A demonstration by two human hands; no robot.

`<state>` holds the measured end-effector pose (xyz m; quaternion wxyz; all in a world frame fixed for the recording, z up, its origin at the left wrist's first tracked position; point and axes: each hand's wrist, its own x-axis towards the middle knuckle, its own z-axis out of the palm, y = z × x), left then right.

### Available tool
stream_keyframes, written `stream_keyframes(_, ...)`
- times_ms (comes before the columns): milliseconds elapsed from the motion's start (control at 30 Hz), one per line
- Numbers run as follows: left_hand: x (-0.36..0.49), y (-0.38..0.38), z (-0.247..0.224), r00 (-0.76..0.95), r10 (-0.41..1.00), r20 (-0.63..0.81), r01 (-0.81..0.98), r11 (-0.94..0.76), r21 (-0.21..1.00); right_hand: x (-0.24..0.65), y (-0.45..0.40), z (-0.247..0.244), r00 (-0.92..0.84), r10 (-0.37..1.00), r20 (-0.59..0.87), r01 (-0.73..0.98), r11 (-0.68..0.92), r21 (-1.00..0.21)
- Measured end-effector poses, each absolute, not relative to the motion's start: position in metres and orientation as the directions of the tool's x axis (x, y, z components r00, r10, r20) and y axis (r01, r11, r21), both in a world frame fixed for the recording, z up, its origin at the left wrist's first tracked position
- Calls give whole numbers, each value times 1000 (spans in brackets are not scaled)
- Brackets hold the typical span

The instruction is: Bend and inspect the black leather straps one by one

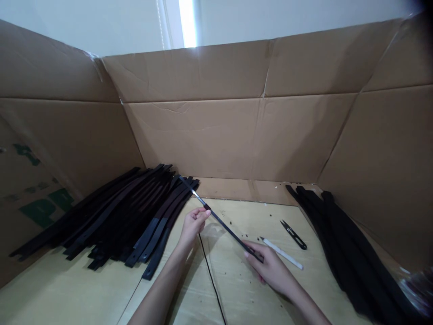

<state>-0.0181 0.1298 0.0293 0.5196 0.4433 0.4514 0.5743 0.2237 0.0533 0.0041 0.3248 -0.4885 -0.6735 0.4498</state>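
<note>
A long thin black strip (225,226) slants across the middle, its far end near the left pile and its near end in my right hand (267,266), whose fingers wrap round it. Higher up on the strip, my left hand (195,224) pinches a small dark band (207,207) between thumb and fingertips. From below my left hand a thin dark cord (210,273) runs down to the bottom edge. Just right of my right hand lies a white pen-like tool (282,253), with small black thread snips (293,235) beyond it.
Many black strips (118,216) are heaped on the left of the pale tabletop (84,293). More black pieces (348,243) lie along the right. Tall cardboard walls (196,131) enclose the back and both sides. Small dark scraps dot the surface between.
</note>
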Motion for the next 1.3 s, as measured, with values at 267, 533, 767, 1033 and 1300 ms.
stream_keyframes(267, -14, 129, 30, -97, 995, 0, -103, -10, 995, 229, 58, 5, -234, 962, 138, 691, 264, -673)
stream_keyframes(533, -17, 136, 16, -177, 980, 97, -28, -103, 994, 227, 56, 3, -246, 959, 142, 692, 276, -667)
stream_keyframes(767, -17, 130, 21, -185, 976, 118, -84, -135, 987, 224, 56, 4, -278, 951, 135, 555, 274, -785)
stream_keyframes(1033, -18, 128, 28, -126, 986, 113, -129, -129, 983, 223, 54, 16, -375, 921, 107, 358, 251, -900)
stream_keyframes(1300, -21, 129, 29, -101, 987, 123, -121, -135, 983, 225, 54, 7, -325, 946, -7, 287, 91, -954)
